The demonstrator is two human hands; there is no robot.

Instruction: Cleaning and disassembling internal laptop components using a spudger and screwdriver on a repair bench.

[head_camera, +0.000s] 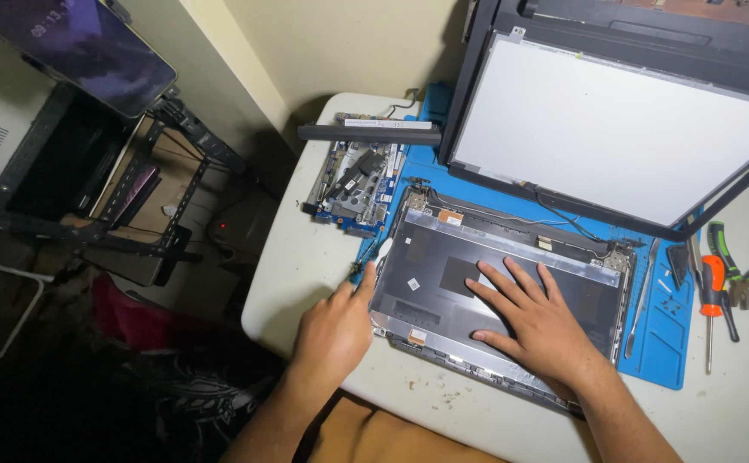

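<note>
On the white bench (306,283) lies the grey laptop lid shell (443,283), its long axis running left to right. The right hand (539,324) rests flat on it, fingers spread, holding nothing. The left hand (333,334) touches its left edge with one fingertip, the nearer hand there.

The laptop lid shell (495,291) is lying on the work mat (666,343), with the screen panel (623,129) leaning behind it. The circuit board (353,184) is sitting to its left, the screwdriver (712,296) and pliers (743,266) lying to its right on the table (289,274).
</note>
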